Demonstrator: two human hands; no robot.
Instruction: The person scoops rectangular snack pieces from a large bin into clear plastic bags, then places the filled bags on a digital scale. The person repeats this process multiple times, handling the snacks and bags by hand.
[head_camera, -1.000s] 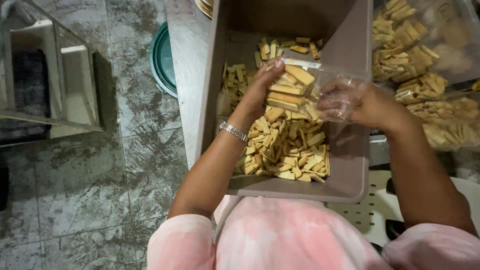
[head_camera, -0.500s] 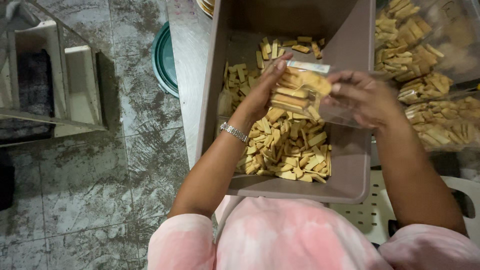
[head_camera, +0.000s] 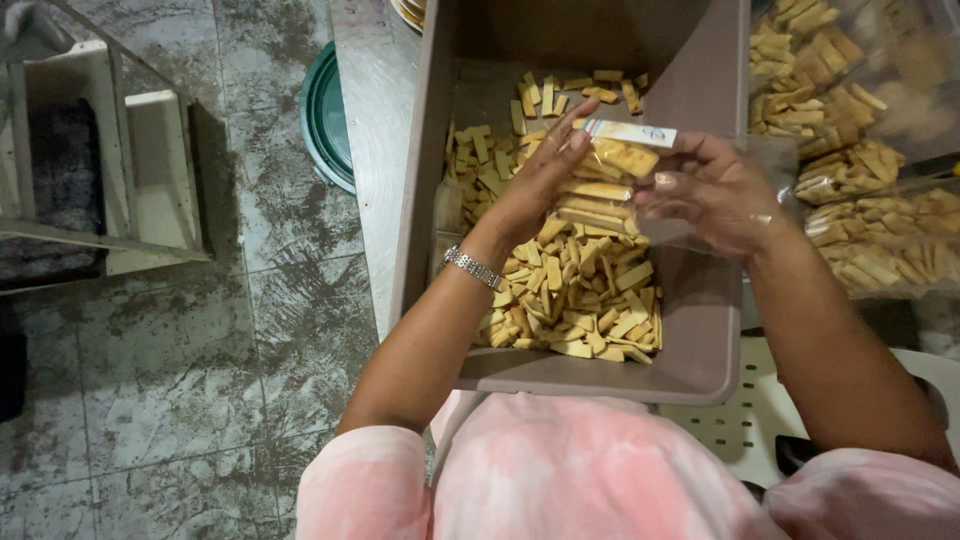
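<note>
Head view: since the earlier frames both hands have lifted and come together, and the small clear packet of biscuits (head_camera: 612, 178) now sits higher over the brown tub (head_camera: 700, 360), above the loose biscuits (head_camera: 580, 290) heaped toward its near edge. The left hand (head_camera: 535, 185) lies flat along the packet's left side, fingers pressed together and extended. The right hand (head_camera: 710, 190) curls round the right side, fingertips pinching the clear wrap. The packet's long axis runs from the tub's near edge toward its far wall, its white-labelled end pointing away. Bagged biscuits (head_camera: 860, 170) lie beyond the tub's right wall.
</note>
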